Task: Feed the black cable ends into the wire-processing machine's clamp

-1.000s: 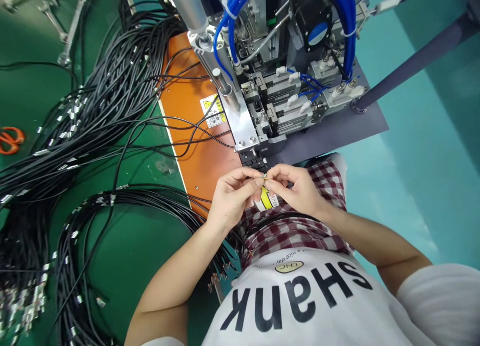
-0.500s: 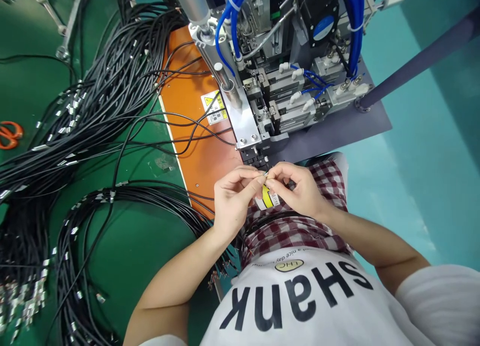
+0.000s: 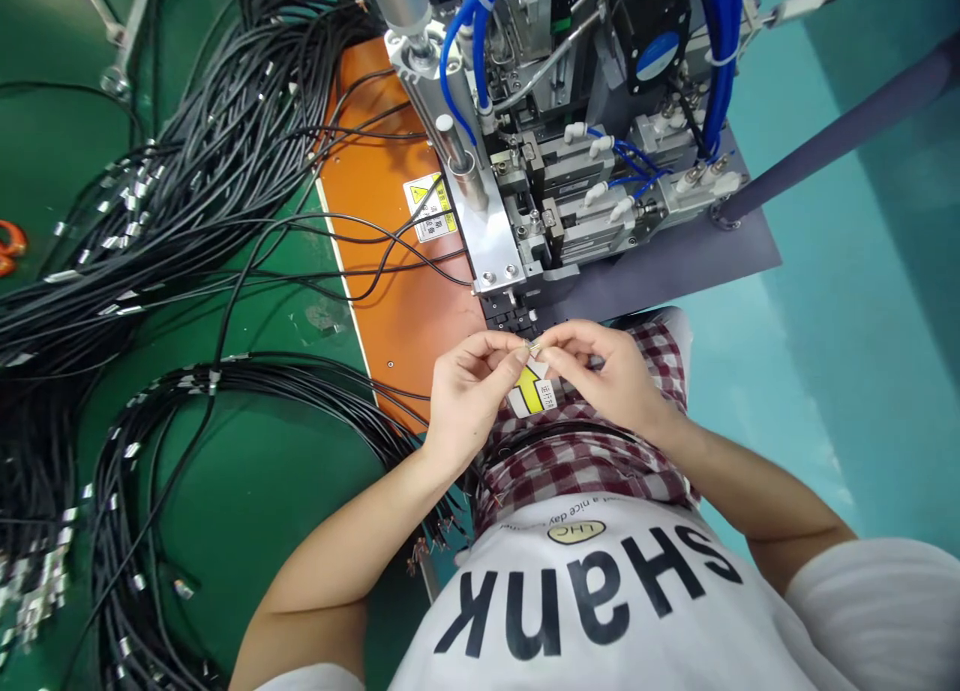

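My left hand [image 3: 480,386] and my right hand [image 3: 607,376] meet fingertip to fingertip at the front edge of the machine. Each is closed in a pinch of thumb and fingers. Thin, pale wire ends [image 3: 534,349] show between the fingertips; most of them is covered by the fingers. Right below lies a white label with a yellow arrow [image 3: 531,391]. Just beyond my fingers is the machine's dark feed track [image 3: 512,317], beside a bright metal plate [image 3: 491,256].
An orange board [image 3: 405,321] borders the machine, with black cables crossing it. Large bundles of black cables [image 3: 202,181] cover the green table [image 3: 247,481] at left. Wrenches [image 3: 124,61] and orange-handled scissors [image 3: 9,246] lie there too. Blue air tubes [image 3: 724,61] hang over the machine.
My right fingertips have shifted slightly, and more of the yellow arrow label shows under my hands. Both hands keep their pinch. The view has moved a little.
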The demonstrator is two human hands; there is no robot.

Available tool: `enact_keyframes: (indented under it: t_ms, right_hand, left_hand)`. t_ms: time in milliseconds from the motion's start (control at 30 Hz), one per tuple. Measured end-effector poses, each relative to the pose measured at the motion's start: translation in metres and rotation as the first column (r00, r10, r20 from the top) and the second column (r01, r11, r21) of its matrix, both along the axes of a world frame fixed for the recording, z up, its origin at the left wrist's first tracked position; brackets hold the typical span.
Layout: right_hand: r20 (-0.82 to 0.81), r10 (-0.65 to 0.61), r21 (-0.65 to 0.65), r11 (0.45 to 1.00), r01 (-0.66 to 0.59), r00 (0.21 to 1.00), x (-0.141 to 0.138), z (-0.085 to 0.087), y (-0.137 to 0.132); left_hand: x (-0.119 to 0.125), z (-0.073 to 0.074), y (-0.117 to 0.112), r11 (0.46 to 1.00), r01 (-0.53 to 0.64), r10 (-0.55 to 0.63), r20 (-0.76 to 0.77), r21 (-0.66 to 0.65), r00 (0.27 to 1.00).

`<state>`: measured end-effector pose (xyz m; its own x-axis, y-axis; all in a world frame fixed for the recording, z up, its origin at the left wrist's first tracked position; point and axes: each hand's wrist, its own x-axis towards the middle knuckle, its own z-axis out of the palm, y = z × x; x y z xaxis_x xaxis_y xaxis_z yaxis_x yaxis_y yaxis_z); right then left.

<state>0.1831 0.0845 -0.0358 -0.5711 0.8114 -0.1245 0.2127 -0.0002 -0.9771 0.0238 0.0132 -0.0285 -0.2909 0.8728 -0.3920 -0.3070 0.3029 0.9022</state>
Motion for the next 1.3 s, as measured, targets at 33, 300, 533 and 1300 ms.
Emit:
enact_keyframes:
  t_ms: [33,300,533,1300]
  right_hand:
    - [0.010,-0.007,-0.008,1.000,0.007,1.000,0.001,0.002,0.001]
    - [0.026,-0.066,0.091,0.994,0.063,0.997,-0.001,0.010,0.000]
    - [0.060,-0.105,0.146,0.985,0.095,0.993,-0.004,0.012,0.000]
    - [-0.100,-0.165,-0.153,0.977,0.148,0.981,-0.005,-0.015,0.013]
  left_hand:
    - [0.000,0.000,0.000,1.000,0.000,0.000,-0.013,0.010,1.000]
    - [-0.001,0.001,-0.001,1.000,0.026,-0.026,-0.031,0.003,0.999]
    - [-0.003,0.001,-0.001,0.999,0.037,-0.036,-0.074,0.007,0.997]
    - [-0.011,0.000,0.002,0.973,0.220,-0.150,-0.529,0.071,0.835]
